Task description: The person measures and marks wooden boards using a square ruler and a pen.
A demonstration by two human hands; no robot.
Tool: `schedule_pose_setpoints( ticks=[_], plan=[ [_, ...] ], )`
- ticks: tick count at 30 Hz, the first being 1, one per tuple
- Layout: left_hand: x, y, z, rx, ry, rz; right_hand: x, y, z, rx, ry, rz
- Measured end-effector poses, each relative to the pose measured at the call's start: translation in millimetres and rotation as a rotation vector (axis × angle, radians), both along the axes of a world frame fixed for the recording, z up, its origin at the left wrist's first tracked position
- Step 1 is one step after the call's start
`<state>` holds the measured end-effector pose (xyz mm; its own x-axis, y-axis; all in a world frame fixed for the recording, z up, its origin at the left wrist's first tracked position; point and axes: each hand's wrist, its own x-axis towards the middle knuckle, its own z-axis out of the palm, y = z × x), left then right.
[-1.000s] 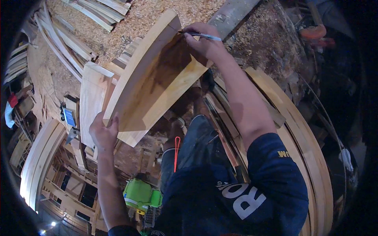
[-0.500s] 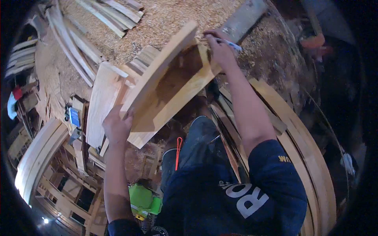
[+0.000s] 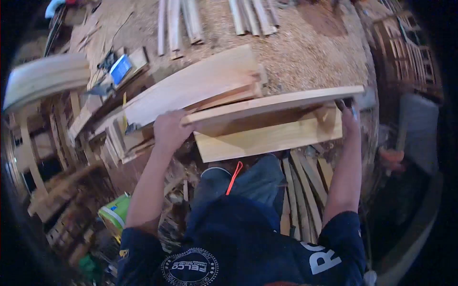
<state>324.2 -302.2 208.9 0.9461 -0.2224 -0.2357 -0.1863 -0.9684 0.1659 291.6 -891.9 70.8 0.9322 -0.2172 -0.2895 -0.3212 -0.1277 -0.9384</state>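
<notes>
A long curved wooden board (image 3: 276, 101) spans the space in front of me, its narrow edge facing up. My left hand (image 3: 171, 129) is closed round its left end, and my right hand (image 3: 350, 119) grips the right end. A slim pale pen-like object (image 3: 354, 113) shows at my right fingers, blurred. Just below the held board is a second yellowish board (image 3: 269, 139), its broad face lit and partly shadowed; whether the two touch I cannot tell. A stack of wide boards (image 3: 195, 90) lies beyond my left hand.
Sawdust covers the ground (image 3: 300, 57), where wooden strips (image 3: 181, 24) lie. A blue box (image 3: 120, 69) sits at the left near curved planks (image 3: 47, 76). Narrow slats (image 3: 303, 190) lie beside my right leg. A green container (image 3: 115, 212) stands low on the left.
The held board has swung from a steep diagonal to nearly level across my view. My right hand is lower and farther right; the view has turned too.
</notes>
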Motion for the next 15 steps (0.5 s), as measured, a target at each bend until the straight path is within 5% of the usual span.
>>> schedule_pose_setpoints(
  ticks=[6, 7, 10, 15],
  plan=[
    [70.7, 124.4, -14.1, -0.190, 0.079, 0.170, 70.6, 109.8, 5.4, -0.488, -0.074, 0.087],
    [86.0, 147.8, -19.8, -0.158, 0.102, 0.166, 90.2, 138.2, 24.7, -0.745, -0.001, 0.145],
    [120.2, 203.9, -34.7, -0.061, 0.152, 0.170, 136.0, 194.0, 15.8, -0.664, -0.083, 0.183],
    [150.7, 261.2, -71.5, -0.031, 0.173, 0.188, 173.9, 293.0, 37.7, -0.779, 0.183, 0.233]
  ],
)
